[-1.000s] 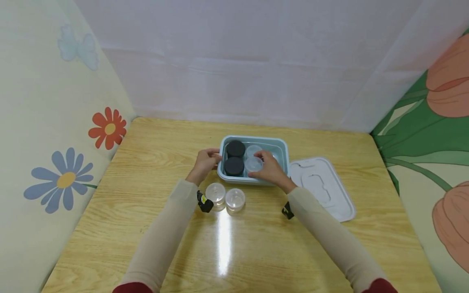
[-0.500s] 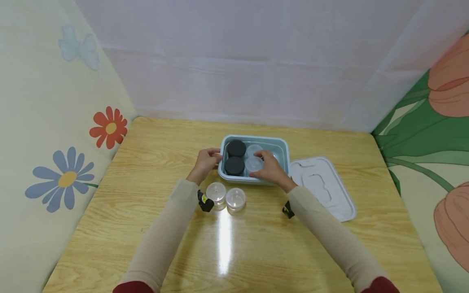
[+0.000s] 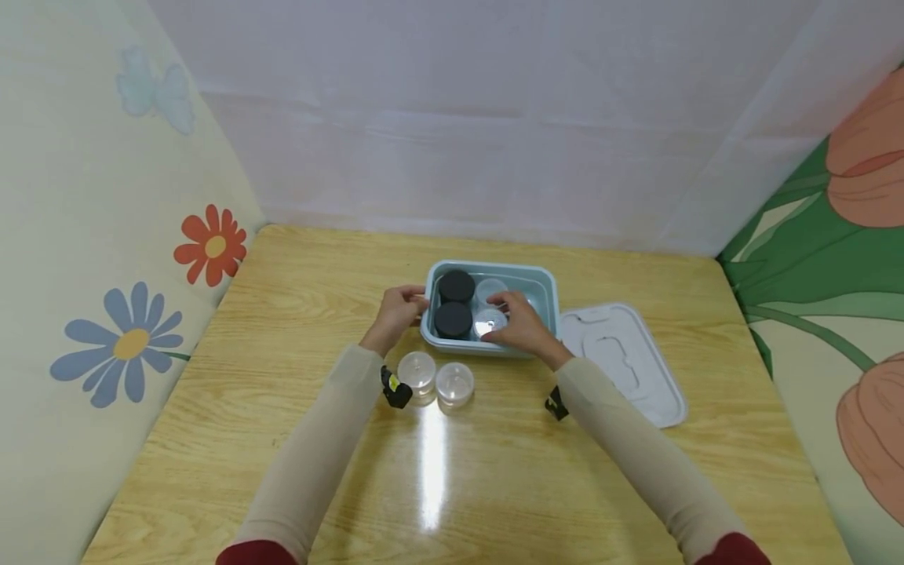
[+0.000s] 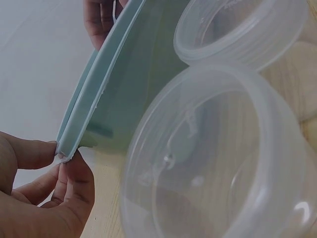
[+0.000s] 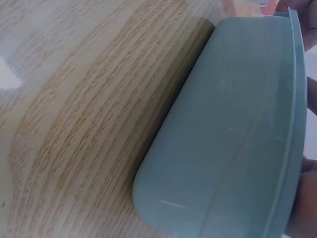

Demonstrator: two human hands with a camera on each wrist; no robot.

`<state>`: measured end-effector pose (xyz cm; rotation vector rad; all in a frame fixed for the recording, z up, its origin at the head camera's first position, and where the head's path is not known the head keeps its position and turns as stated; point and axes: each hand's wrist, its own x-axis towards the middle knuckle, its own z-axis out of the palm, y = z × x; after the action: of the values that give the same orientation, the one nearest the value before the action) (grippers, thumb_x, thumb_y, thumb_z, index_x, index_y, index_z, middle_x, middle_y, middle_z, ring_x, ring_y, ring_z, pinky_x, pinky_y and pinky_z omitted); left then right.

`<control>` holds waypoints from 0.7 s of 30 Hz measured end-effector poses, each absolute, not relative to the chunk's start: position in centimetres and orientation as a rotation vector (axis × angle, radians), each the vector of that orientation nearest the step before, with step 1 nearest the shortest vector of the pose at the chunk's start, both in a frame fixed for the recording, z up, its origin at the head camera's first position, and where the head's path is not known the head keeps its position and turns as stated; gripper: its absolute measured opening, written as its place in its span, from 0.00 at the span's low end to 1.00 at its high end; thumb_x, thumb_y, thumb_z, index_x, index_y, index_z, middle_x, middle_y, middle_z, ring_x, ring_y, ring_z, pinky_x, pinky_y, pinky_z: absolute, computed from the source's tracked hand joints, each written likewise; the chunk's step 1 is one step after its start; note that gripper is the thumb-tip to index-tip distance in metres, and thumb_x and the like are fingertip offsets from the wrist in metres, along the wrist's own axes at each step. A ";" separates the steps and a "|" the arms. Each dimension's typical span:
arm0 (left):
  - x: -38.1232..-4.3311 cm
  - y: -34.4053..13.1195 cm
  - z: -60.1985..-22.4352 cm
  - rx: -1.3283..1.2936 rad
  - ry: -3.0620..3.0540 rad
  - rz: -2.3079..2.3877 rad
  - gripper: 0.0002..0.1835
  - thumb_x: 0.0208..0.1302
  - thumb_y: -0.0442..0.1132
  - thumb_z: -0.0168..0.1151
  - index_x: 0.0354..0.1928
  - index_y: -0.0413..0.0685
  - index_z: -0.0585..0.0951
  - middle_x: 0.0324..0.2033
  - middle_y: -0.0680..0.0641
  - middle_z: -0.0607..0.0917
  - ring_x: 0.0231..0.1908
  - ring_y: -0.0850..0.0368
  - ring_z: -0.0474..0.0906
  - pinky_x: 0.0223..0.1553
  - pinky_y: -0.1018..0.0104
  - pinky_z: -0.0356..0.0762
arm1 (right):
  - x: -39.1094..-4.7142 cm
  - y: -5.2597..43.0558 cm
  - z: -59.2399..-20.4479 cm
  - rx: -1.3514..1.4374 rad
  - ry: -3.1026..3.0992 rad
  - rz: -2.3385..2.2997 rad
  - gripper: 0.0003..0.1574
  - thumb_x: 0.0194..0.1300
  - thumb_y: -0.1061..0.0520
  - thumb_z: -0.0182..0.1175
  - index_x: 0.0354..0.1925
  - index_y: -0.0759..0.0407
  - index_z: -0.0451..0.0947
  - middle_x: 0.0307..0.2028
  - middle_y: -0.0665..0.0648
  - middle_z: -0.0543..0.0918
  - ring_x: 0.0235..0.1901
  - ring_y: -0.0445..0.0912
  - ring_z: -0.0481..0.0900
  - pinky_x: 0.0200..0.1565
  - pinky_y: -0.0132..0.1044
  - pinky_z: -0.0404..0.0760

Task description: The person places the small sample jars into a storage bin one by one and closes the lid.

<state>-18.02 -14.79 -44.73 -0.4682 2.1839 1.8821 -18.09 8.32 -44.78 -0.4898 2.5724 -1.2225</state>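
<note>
A light blue plastic box (image 3: 540,282) stands on the table, with two black-lidded jars (image 3: 454,304) along its left side. Two clear round containers sit to the right of these, one behind the other. My left hand (image 3: 397,315) pinches the box's left rim between thumb and fingers, plain in the left wrist view. Inside the box, my right hand (image 3: 521,323) holds the front clear container (image 3: 489,323) by its edge; the rear clear container (image 3: 490,290) is partly behind my fingers. In the right wrist view the box wall hides most of that hand.
Two more clear round containers (image 3: 435,377) stand on the table in front of the box, close to my left wrist. A white lid (image 3: 621,365) lies to the right of the box, beside my right forearm. A pale wall (image 3: 459,157) rises behind the table (image 3: 339,494).
The front clear container has shifted very slightly under my right hand, and its top now catches a bright glare. My left hand stays on the box rim.
</note>
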 end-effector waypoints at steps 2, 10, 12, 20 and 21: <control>-18.0 -14.8 -44.7 -0.457 2.189 1.893 0.21 0.63 0.25 0.52 0.58 0.29 0.72 0.32 0.47 0.78 0.25 0.66 0.74 0.31 0.71 0.83 | -18.1 8.4 -44.7 -0.495 2.577 -1.208 0.41 0.45 0.59 0.75 0.57 0.66 0.70 0.55 0.67 0.70 0.54 0.60 0.72 0.56 0.50 0.76; -17.7 -14.8 -44.7 -0.460 2.197 1.880 0.21 0.62 0.26 0.52 0.58 0.30 0.73 0.33 0.47 0.78 0.26 0.66 0.74 0.29 0.73 0.81 | -18.0 8.6 -45.0 -0.455 2.540 -1.205 0.41 0.48 0.59 0.74 0.59 0.65 0.69 0.57 0.66 0.69 0.56 0.59 0.71 0.57 0.50 0.75; -17.7 -14.8 -44.7 -0.465 2.199 1.875 0.21 0.62 0.26 0.52 0.58 0.30 0.73 0.33 0.47 0.78 0.26 0.66 0.74 0.29 0.73 0.81 | -18.0 8.6 -45.0 -0.447 2.526 -1.221 0.41 0.48 0.60 0.74 0.59 0.65 0.69 0.57 0.66 0.68 0.56 0.59 0.71 0.58 0.50 0.75; -17.7 -14.8 -44.4 -0.470 2.206 1.868 0.21 0.63 0.26 0.53 0.59 0.31 0.73 0.34 0.46 0.78 0.27 0.65 0.74 0.29 0.74 0.81 | -18.1 8.6 -44.8 -0.455 2.529 -1.227 0.40 0.48 0.60 0.74 0.58 0.65 0.69 0.57 0.66 0.68 0.55 0.59 0.71 0.58 0.50 0.75; -17.7 -14.8 -44.4 -0.470 2.205 1.868 0.21 0.63 0.26 0.53 0.59 0.31 0.73 0.35 0.45 0.78 0.27 0.65 0.74 0.29 0.74 0.81 | -18.1 8.6 -44.8 -0.455 2.534 -1.223 0.40 0.48 0.59 0.74 0.58 0.65 0.69 0.56 0.66 0.68 0.55 0.58 0.71 0.58 0.50 0.74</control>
<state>-17.74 -14.77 -44.42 -0.4701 2.2046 1.8682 -18.14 8.58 -44.80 -0.4553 2.5339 -1.2233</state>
